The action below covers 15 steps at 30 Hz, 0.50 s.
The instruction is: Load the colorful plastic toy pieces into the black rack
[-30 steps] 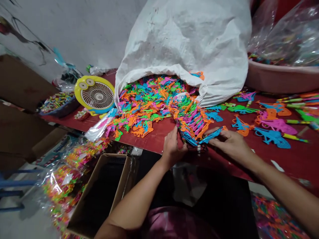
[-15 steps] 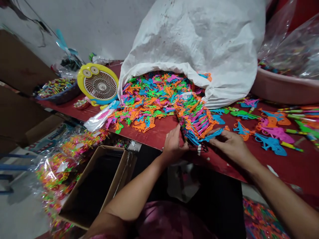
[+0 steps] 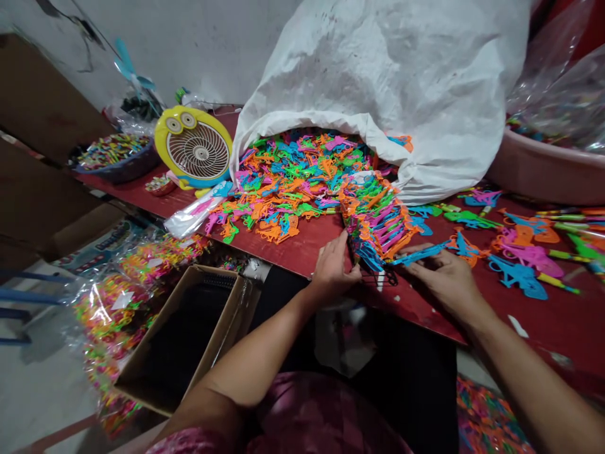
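Now the right hand has its grip pinched tight on a blue piece at the near end of the packed row; the left hand is at the row's side, its hold unclear. Looks like piece-by-piece aligning, calling for steady guidance. Beyond, loose pieces spill from the white sack.

Blue plastic piece — between the right fingers

A plain grey wall runs behind the red-topped bench, a dark wire hanging at its upper left. Below, pale floor shows beside blue furniture bars, in dim, cool light.
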Available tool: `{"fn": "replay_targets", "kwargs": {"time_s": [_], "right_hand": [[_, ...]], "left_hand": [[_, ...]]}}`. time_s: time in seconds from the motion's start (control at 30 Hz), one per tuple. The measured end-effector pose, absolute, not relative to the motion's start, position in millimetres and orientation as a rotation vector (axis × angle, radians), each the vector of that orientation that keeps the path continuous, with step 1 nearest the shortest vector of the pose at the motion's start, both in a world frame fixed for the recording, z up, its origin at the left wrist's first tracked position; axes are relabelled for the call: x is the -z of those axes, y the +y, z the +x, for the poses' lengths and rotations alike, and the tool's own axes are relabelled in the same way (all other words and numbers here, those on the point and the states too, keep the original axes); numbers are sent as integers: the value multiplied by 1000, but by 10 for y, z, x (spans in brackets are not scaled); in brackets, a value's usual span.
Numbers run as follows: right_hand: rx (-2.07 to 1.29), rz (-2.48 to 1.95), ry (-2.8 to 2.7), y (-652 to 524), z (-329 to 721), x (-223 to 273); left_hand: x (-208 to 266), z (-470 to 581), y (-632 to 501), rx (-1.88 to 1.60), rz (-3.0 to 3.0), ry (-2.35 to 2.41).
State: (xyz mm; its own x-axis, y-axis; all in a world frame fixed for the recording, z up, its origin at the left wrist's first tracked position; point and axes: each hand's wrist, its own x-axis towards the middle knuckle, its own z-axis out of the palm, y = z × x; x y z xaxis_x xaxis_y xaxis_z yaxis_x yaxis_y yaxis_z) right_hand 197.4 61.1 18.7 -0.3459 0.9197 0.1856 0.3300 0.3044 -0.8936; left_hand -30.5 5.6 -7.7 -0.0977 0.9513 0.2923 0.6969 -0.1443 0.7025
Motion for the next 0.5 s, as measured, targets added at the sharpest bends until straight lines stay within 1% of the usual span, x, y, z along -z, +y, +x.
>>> {"fn": "replay_targets", "kwargs": {"time_s": [0.13,0.27,0.5], "right_hand": [[-1009,-1125,-1903,643,1983,-230],[-869,-1065,-2058,607,1924,-266],[-324,-1134,-2207,438,1807,-315]], "left_hand": [[65,-299,48,-1104,1859,1798],[79,-292,57,-1115,1875,1806],[89,-284,56,-1118,1887,1823]]}}
